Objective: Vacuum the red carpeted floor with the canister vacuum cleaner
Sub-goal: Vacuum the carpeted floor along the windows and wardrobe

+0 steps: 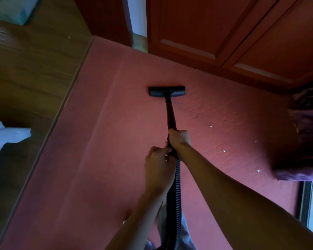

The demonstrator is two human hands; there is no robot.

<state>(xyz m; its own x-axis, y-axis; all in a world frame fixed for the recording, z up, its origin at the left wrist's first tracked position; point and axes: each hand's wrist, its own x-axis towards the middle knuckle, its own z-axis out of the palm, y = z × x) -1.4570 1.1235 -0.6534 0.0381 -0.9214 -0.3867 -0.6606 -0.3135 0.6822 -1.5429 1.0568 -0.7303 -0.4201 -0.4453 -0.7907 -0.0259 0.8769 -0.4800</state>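
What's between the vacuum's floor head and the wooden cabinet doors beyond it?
Just bare red carpet, nothing on it, as the head view shows.

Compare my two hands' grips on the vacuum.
The right hand grips farther forward, on the smooth wand toward the floor head; the left hand grips nearer the body, where the ribbed hose begins. The right hand sits on the tube's right side, the left hand on its left. Both grip the vacuum.
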